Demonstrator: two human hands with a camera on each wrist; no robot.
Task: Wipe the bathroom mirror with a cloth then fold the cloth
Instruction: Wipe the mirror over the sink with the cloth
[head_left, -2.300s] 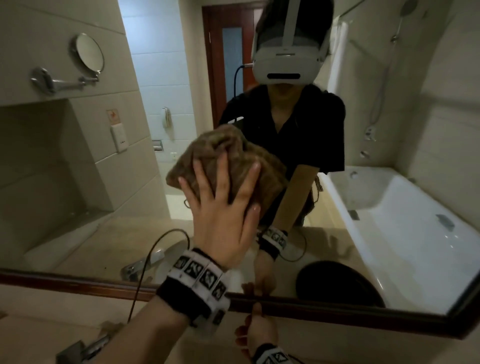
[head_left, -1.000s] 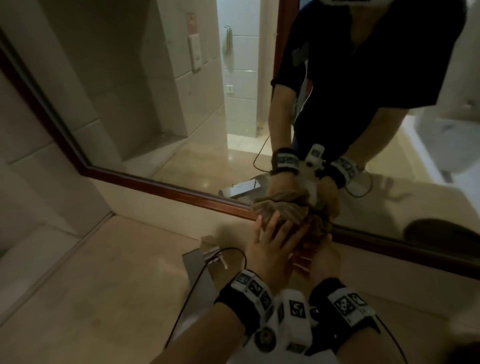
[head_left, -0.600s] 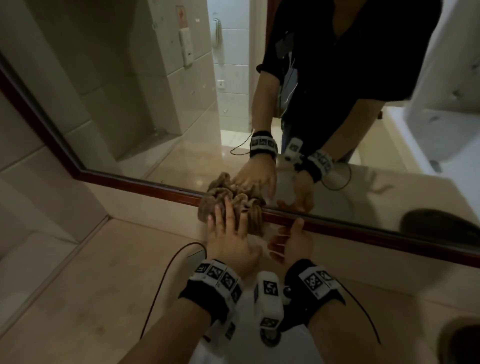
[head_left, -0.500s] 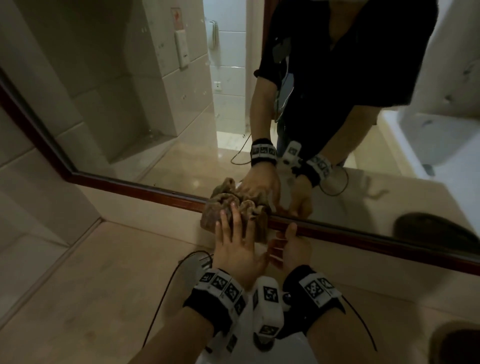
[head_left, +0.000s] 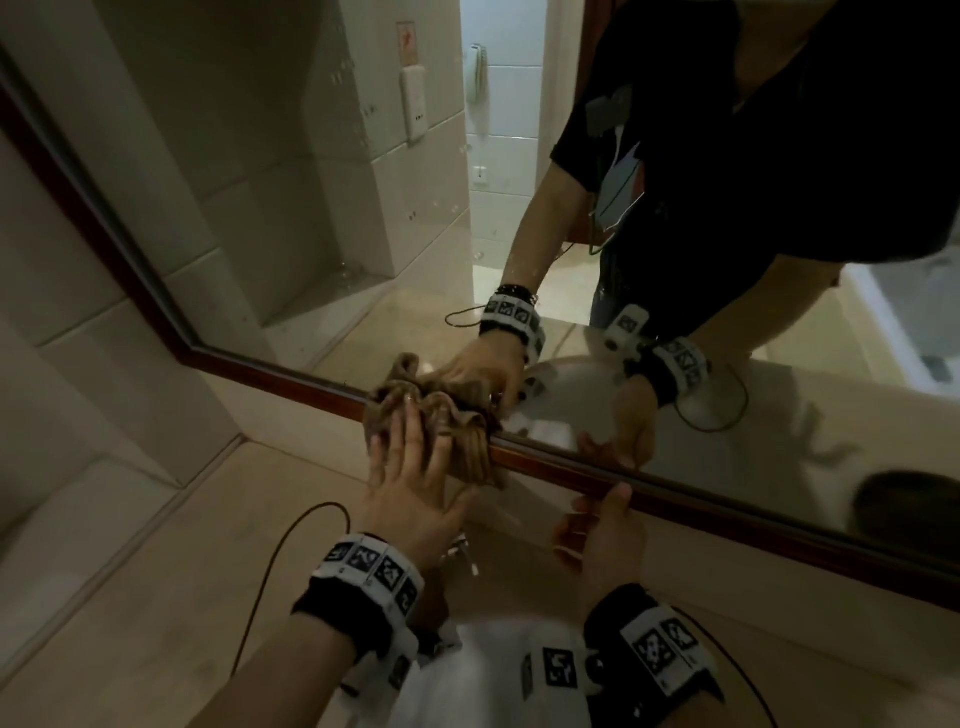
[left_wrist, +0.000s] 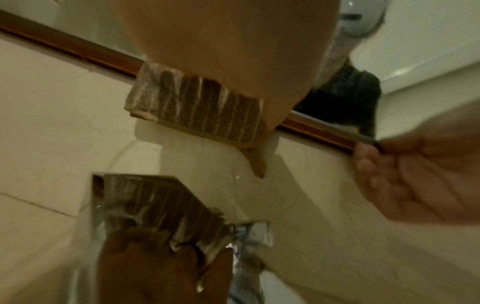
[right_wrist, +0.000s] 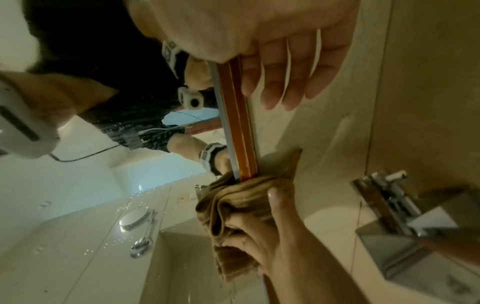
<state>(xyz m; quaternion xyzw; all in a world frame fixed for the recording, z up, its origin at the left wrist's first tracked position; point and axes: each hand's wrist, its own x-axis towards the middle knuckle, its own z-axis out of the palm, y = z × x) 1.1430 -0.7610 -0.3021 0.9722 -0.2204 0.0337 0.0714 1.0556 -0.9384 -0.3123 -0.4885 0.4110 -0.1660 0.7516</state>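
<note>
The brown cloth (head_left: 457, 431) is bunched against the lower wooden frame (head_left: 727, 519) of the mirror (head_left: 363, 234), with one end hanging below the frame. My left hand (head_left: 410, 467) lies over the cloth with its fingertips dug into the folds. The right wrist view shows the left hand (right_wrist: 259, 236) gripping the cloth (right_wrist: 241, 197), thumb stretched along it. In the left wrist view the cloth (left_wrist: 197, 111) hangs under my palm. My right hand (head_left: 597, 530) is apart to the right and holds nothing; its fingers are relaxed and its thumb tip touches the frame.
A chrome faucet (head_left: 460, 551) stands just below my left hand, above the white basin (head_left: 493, 665). The beige counter (head_left: 156, 597) runs left to a tiled wall. A black cable (head_left: 280, 561) loops from my left wrist. The mirror reflects a person, both hands and a bathtub.
The left hand brought the cloth from high on the glass down to the bottom frame. The right hand, on the cloth a second ago, has come away to the right.
</note>
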